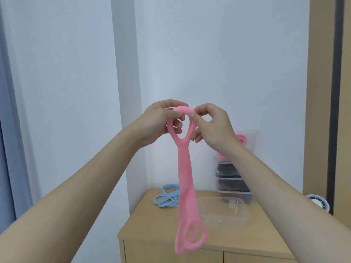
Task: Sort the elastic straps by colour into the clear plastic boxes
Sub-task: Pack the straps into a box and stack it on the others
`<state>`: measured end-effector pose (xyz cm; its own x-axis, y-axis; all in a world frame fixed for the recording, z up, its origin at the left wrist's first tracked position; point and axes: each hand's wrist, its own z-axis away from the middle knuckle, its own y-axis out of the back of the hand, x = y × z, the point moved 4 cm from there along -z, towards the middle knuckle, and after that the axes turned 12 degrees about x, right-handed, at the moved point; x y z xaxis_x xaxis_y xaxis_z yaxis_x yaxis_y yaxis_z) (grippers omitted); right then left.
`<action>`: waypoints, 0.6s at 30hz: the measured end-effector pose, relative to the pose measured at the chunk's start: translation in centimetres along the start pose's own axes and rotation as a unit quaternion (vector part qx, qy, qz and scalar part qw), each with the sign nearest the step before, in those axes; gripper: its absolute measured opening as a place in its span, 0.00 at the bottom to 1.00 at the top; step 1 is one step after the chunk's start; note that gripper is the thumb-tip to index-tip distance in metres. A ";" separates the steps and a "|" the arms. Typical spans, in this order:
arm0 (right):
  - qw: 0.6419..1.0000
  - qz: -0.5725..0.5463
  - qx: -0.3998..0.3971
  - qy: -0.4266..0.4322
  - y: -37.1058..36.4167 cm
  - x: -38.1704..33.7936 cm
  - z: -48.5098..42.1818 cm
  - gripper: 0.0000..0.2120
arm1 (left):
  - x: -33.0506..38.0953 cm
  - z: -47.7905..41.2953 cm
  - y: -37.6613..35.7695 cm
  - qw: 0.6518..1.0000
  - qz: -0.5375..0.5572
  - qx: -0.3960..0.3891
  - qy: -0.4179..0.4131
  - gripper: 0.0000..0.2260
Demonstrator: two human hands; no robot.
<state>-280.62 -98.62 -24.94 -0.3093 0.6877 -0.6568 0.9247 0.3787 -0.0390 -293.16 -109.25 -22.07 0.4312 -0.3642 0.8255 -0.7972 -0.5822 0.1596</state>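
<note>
Head view shows both hands (188,122) pinching a pink strap (185,168) by its top loop, dangling above the counter (152,224), likely for boxing.

Wooden cabinet (161,223): blue straps (166,198), clear box (224,213), stacked boxes (232,175).

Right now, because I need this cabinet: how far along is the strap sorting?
Done: pink straps sit in the top box, dark ones in the boxes below. In hand: left hand and right hand pinch a pink strap by its top loop. Left: blue straps lie loose on the cabinet near an open clear box.
</note>
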 end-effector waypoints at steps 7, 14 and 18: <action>0.997 0.028 -0.066 -0.012 1.3 1.0 -0.2 0.08 | -0.8 0.1 -1.5 0.999 0.007 -0.031 0.010 0.13; 0.998 -0.003 -0.064 -0.003 2.5 -0.3 -0.6 0.06 | -5.7 2.3 -1.7 0.996 0.074 -0.020 0.046 0.30; 0.999 -0.037 -0.032 -0.004 3.5 -1.3 -1.7 0.07 | -10.7 5.9 -4.2 0.987 0.035 -0.133 0.079 0.29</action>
<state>-277.32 -97.15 -22.93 -0.3749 0.6512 -0.6598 0.8829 0.4678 -0.0400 -291.93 -107.17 -34.80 0.3168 -0.2672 0.9100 -0.9146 -0.3401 0.2186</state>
